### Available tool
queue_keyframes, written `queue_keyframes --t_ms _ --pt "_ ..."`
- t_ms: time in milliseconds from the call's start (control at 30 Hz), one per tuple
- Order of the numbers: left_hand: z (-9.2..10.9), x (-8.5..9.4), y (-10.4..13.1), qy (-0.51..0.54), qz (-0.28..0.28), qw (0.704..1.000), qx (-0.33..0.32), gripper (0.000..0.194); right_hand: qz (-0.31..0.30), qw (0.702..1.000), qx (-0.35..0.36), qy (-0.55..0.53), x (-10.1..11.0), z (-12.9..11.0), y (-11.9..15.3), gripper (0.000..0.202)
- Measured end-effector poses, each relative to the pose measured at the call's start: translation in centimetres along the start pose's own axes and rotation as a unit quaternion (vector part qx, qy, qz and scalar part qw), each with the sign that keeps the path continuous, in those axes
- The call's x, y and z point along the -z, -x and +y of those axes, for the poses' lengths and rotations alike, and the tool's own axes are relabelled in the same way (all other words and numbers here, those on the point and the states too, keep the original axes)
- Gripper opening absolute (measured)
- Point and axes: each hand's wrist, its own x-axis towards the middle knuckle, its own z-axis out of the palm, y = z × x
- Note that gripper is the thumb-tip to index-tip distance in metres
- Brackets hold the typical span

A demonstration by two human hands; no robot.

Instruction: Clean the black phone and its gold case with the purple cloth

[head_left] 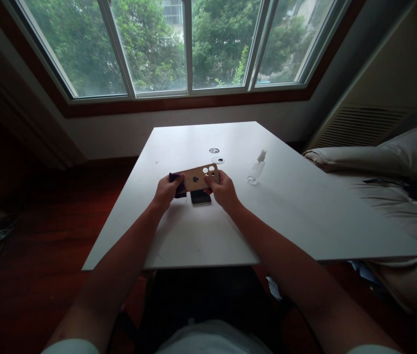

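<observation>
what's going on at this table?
A person is holding a tan phone case above the white table, left hand on one end, right hand at the end with the camera holes. The left hand also has a dark cloth. A dark phone-like slab lies on the table just below the case. A clear spray bottle stands off to the right.

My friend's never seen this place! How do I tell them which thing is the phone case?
Find the white table by the big window. Over its middle, the left hand and right hand hold something between them. That's the phone case: tan, with round holes near one end and a dark mark, unlike the plain dark slab on the table.
</observation>
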Motion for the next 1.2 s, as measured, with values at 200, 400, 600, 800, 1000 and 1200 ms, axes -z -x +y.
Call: queue_keyframes --t_ms 200,400,600,800,1000,1200 --pt "0.1 0.1 -0.1 0.076 -0.048 0.996 0.024 0.037 0.022 1.000 -0.006 -0.012 0.4 -0.1 -0.4 0.044" --pt "0.4 0.3 -0.5 0.136 -0.043 0.989 0.033 0.044 0.050 0.998 -0.031 -0.022 0.8 0.2 -0.7 0.042" --pt "0.1 0.5 -0.9 0.159 -0.043 0.985 0.042 0.043 0.047 0.995 -0.061 -0.058 1.0 -0.1 -0.7 0.039" --pt "-0.7 1.0 -1.5 0.130 0.007 0.989 0.069 0.025 0.042 0.997 0.004 -0.068 0.7 -0.8 -0.5 0.045" --pt "1.1 0.3 -0.3 0.200 -0.035 0.974 0.099 0.056 -0.055 0.983 0.166 0.048 0.2 -1.0 0.7 0.027" --pt "1.8 -1.2 1.5 0.188 -0.174 0.964 0.067 0.052 -0.200 0.937 0.237 0.158 0.1 -1.1 1.8 0.047"
